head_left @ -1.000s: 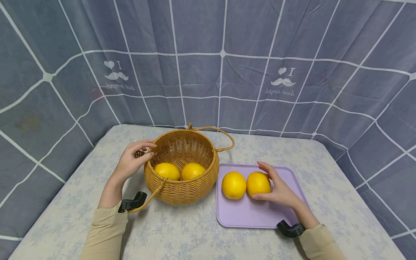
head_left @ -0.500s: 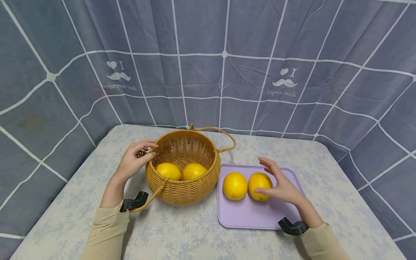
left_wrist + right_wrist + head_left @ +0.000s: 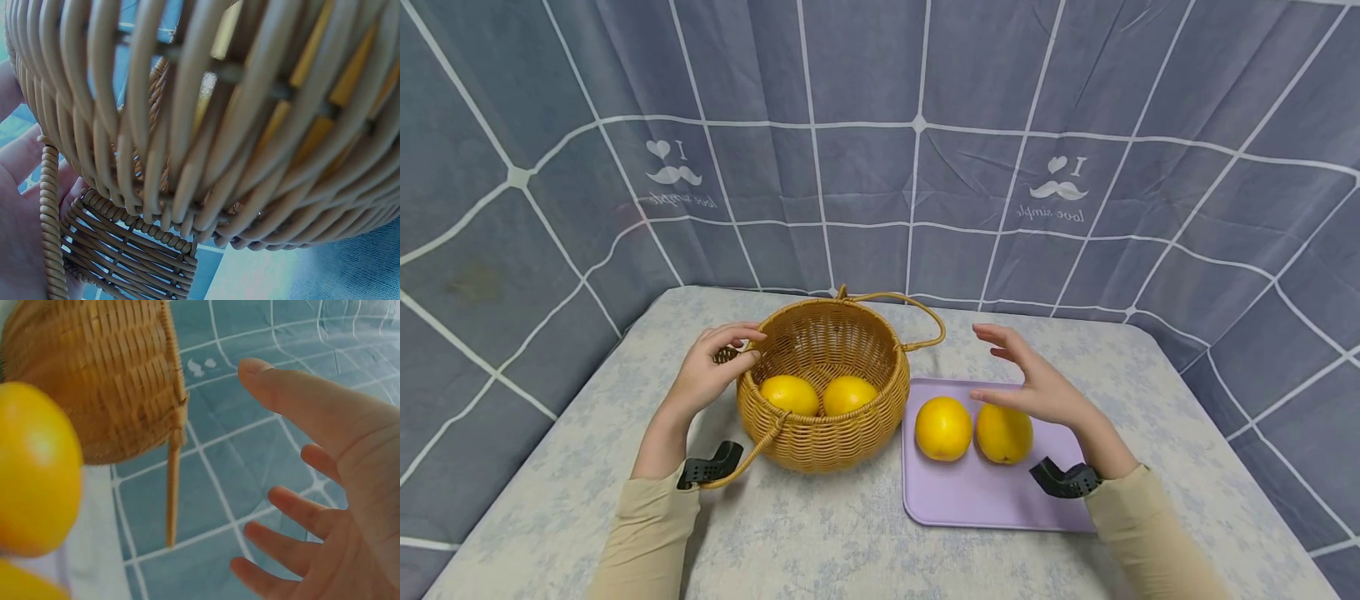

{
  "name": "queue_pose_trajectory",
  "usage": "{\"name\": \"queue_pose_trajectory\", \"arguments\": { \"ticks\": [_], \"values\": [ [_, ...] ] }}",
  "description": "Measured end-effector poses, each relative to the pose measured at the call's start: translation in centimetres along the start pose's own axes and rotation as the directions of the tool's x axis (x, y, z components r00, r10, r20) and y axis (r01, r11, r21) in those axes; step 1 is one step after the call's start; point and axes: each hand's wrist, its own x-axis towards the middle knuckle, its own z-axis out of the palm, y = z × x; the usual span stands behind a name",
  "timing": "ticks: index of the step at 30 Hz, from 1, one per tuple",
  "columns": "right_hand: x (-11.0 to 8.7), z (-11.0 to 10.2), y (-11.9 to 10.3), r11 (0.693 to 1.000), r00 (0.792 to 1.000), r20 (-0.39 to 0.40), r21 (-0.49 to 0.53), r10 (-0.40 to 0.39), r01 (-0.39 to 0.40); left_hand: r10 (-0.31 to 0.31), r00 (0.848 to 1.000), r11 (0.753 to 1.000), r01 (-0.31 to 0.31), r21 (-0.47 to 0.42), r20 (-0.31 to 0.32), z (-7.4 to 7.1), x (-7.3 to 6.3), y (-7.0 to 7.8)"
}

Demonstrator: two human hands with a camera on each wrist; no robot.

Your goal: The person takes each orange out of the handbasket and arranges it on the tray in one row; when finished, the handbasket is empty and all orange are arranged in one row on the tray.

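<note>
If sight serves, left hand (image 3: 705,369) grips basket (image 3: 822,440).

The left hand (image 3: 706,372) held a wicker basket (image 3: 823,443) with two oranges (image 3: 789,395) inside. The right hand (image 3: 1037,382) hung near two more oranges (image 3: 943,428) on a purple tray (image 3: 977,502).

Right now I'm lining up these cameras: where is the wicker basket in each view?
Head: wicker basket below centre, slightly left.
Left wrist: wicker basket close up, filling most.
Right wrist: wicker basket upper left, partly behind yellow fruit.
Shared landmark: white-gridded blue curtain.
</note>
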Motion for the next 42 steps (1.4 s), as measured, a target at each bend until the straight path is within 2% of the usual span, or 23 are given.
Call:
{"name": "queue_pose_trajectory", "arguments": {
  "ticks": [7,13,17,27,34,42],
  "values": [
    [3.8,-0.2,0.5,0.998,0.994,0.083,0.013,-0.068,0.067,0.017,1.0,1.0,-0.017,-0.001,-0.008,0.0,0.1,0.1],
    [6.9,0.3,-0.5,0.991,0.979,0.161,0.057,-0.127,0.12,0.041,0.999,0.999,-0.041,-0.012,-0.021,0.1,0.1,0.3],
    [8.8,0.8,-1.4,0.99,0.964,0.231,0.079,-0.135,0.119,0.038,0.999,0.999,-0.039,-0.015,-0.024,0.1,0.1,0.4],
    [12.8,3.4,-2.7,0.977,0.907,0.397,0.206,-0.139,0.059,0.03,0.999,0.999,-0.031,-0.016,-0.022,0.1,0.1,0.3],
    [14.9,5.6,-2.7,0.973,0.867,0.488,0.229,-0.103,-0.013,0.038,0.999,0.999,-0.038,-0.021,-0.022,0.1,0.2,0.2],
    [16.1,7.4,-2.1,0.967,0.823,0.566,0.233,-0.047,-0.105,0.019,1.0,1.0,-0.019,-0.011,-0.017,0.0,0.2,0.1]
  ]
}}
